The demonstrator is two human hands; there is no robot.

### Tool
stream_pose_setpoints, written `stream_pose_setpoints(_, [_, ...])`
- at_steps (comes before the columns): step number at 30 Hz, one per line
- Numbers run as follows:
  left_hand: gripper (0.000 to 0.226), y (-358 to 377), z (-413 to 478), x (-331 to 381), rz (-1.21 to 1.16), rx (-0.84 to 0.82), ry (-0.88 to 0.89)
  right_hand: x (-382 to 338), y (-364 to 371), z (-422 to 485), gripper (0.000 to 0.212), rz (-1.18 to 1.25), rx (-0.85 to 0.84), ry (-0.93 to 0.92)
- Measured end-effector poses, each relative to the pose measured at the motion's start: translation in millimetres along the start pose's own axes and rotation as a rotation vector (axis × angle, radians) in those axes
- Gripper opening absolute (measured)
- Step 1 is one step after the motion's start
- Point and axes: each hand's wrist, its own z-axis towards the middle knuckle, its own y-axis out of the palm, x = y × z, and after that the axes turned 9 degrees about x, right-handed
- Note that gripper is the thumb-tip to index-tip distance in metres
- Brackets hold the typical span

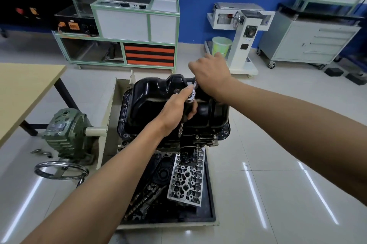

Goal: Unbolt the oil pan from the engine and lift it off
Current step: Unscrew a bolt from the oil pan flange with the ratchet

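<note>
A black oil pan (153,103) sits on top of the upturned engine (198,140), which hangs on a stand. Small bolts show along the pan's front flange. My left hand (176,112) grips the dark shaft of a ratchet wrench (186,108); its extension and socket point down at the flange's front edge. My right hand (210,74) holds the ratchet's handle over the pan's far right side. The handle is mostly hidden under my fingers.
A black tray (208,210) below the engine holds a cylinder head (186,180) and camshafts (143,200). The stand's green gearbox (65,132) and its handwheel (59,170) are at the left. A wooden table (25,85) stands far left. Cabinets and machines line the back wall.
</note>
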Motion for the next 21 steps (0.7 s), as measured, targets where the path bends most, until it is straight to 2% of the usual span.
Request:
stream_pose_setpoints(4, [0.066,-0.4,0.3,4.5,0.107,-0.113,-0.001,-5.3,-1.0,17.1,0.014,0.113,0.14,-0.242])
stream_pose_setpoints(6, [0.063,-3.1,0.5,5.4,0.099,-0.147,0.01,-7.5,0.6,17.3,0.014,0.122,0.158,-0.262])
stream_pose_setpoints(14, [0.058,2.4,-2.4,-0.2,0.028,-0.022,0.011,11.4,-0.2,-30.5,0.019,0.092,-0.019,0.018])
stream_pose_setpoints(17, [0.063,1.9,2.6,0.4,-0.012,0.05,-0.022,13.9,-7.0,-63.6,0.02,0.176,-0.102,0.185])
stream_pose_setpoints(19, [0.063,3.1,5.5,-0.9,-0.046,0.077,-0.034,9.8,-14.7,-84.2,0.011,0.255,-0.159,0.28])
stream_pose_setpoints(21, [0.062,5.1,8.0,-1.1,-0.069,0.099,-0.044,4.9,-25.5,-97.3,0.028,0.371,-0.251,0.346])
